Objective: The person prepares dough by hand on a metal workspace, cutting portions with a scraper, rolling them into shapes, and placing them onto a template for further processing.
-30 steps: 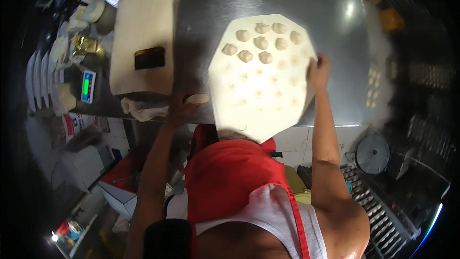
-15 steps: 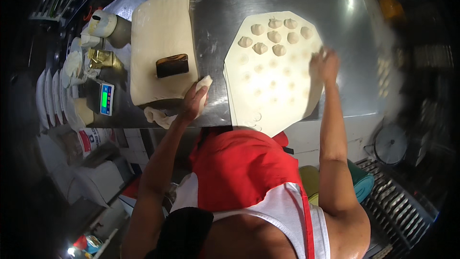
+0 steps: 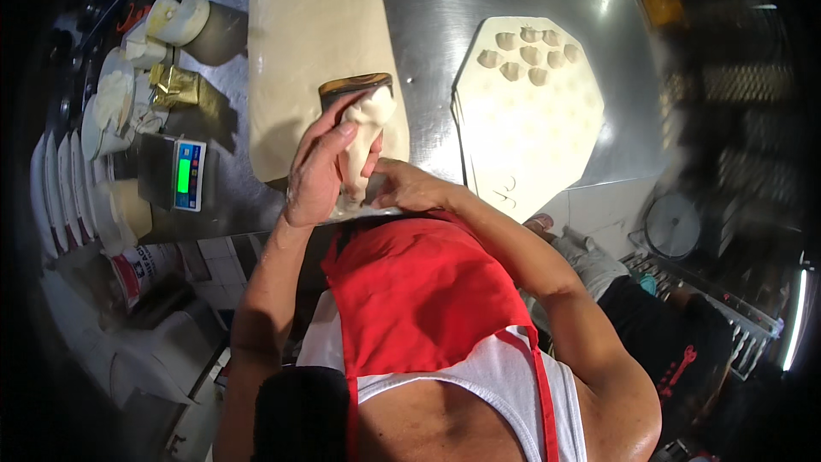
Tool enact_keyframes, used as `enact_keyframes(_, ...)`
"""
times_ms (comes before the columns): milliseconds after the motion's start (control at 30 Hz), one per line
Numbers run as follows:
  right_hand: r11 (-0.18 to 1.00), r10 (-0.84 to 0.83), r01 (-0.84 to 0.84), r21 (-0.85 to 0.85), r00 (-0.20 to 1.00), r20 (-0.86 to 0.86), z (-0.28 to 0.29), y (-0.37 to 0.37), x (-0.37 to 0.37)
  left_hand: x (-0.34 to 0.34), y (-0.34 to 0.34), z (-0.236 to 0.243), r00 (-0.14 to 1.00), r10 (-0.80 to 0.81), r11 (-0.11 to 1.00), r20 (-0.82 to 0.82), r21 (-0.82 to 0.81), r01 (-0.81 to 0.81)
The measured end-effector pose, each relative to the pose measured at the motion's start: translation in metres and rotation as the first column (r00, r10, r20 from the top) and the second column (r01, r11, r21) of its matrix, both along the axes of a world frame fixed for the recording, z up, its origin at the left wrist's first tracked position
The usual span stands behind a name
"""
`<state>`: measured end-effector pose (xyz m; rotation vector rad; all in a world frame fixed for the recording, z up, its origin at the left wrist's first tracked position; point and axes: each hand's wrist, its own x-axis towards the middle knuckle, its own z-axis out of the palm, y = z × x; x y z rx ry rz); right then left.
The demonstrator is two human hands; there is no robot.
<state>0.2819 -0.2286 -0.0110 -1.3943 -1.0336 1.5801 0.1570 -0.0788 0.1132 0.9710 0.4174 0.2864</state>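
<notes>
My left hand (image 3: 318, 167) is closed around a long, soft strip of dough (image 3: 361, 150), held upright with its lumpy top above the fingers. Beside the strip's lower end, my right hand (image 3: 412, 186) is closed, its fingers bent inward; whatever they hold is hidden. Behind the strip, a dark scraper (image 3: 333, 90) with a wooden upper edge rests on a large slab of dough (image 3: 321, 26). To the right lies a pale, many-sided board (image 3: 534, 133), with another edge showing beneath it. Several small dough lumps (image 3: 530, 56) sit at its far end.
On the left stand a digital scale (image 3: 188, 175), a gold foil packet (image 3: 177, 87) and a white tub (image 3: 178, 15). The steel table's front edge (image 3: 616, 180) runs close to my body. Behind my right arm is another person in dark clothing (image 3: 663, 334).
My right hand has left the board's right edge and come across to the dough strip. My left hand has lifted the strip beside the scraper. Another person now shows at lower right.
</notes>
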Motion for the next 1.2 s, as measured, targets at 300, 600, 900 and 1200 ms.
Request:
enact_keyframes(300,0.971,0.193,-0.198,-0.137,0.98,-0.049,0.005,0.04,-0.028,0.001,0.032,0.046,0.981,0.052,0.998,0.187,0.026,-0.057)
enact_keyframes(600,0.936,-0.171,0.242,-0.255,0.947,0.272,0.013,-0.067,0.079,0.066,-0.01,-0.001,0.995,-0.084,0.986,0.059,0.15,0.074)
enact_keyframes(900,0.786,-0.614,0.606,0.12,0.789,0.039,0.074,-0.089,0.173,0.146,-0.092,-0.058,0.97,-0.035,0.912,-0.24,0.389,0.129)
enact_keyframes(1200,0.791,-0.61,0.583,0.186,0.723,0.326,0.1,-0.102,0.194,0.173,-0.094,-0.045,0.834,-0.307,0.607,-0.459,0.581,0.543)
